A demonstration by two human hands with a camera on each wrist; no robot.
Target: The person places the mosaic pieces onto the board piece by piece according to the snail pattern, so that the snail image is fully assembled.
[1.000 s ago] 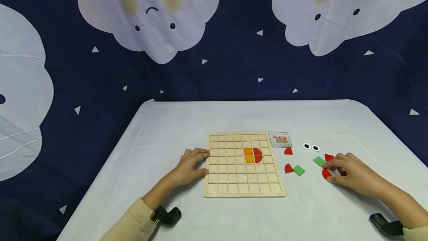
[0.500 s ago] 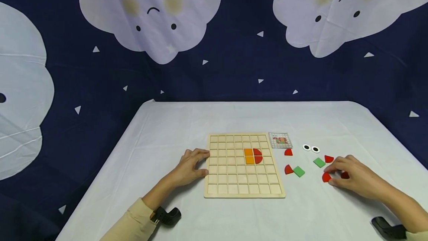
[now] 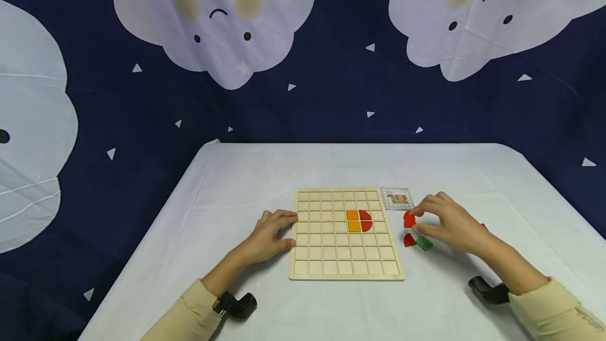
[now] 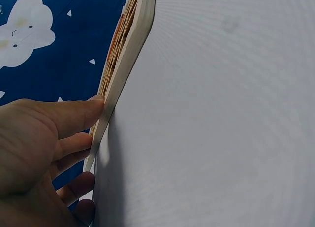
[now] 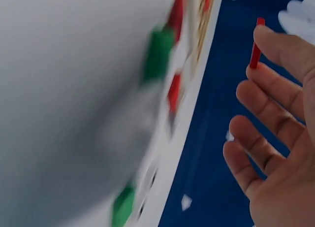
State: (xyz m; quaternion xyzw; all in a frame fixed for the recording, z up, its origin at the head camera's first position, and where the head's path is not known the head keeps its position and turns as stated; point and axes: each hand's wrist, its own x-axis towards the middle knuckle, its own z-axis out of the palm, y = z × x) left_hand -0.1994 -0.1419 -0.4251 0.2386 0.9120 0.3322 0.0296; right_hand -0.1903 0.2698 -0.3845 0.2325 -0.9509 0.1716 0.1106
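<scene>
A wooden grid board lies on the white table. Two orange squares and two red quarter-circle pieces sit in its cells, the red ones forming a half circle. My left hand touches the board's left edge with thumb and fingertips. Just right of the board, my right hand pinches a red quarter-circle piece between thumb and index finger, above the table. The other fingers are spread loosely. In the head view, the held piece overlaps another red piece lying there.
A small printed pattern card lies by the board's upper right corner. Another red piece and a green tile lie below the right hand. The right wrist view shows a blurred second green tile and white eye discs.
My right hand has picked up a red quarter-circle piece from the right-hand group and carried it left towards the board. My left hand has stayed at the board's edge.
</scene>
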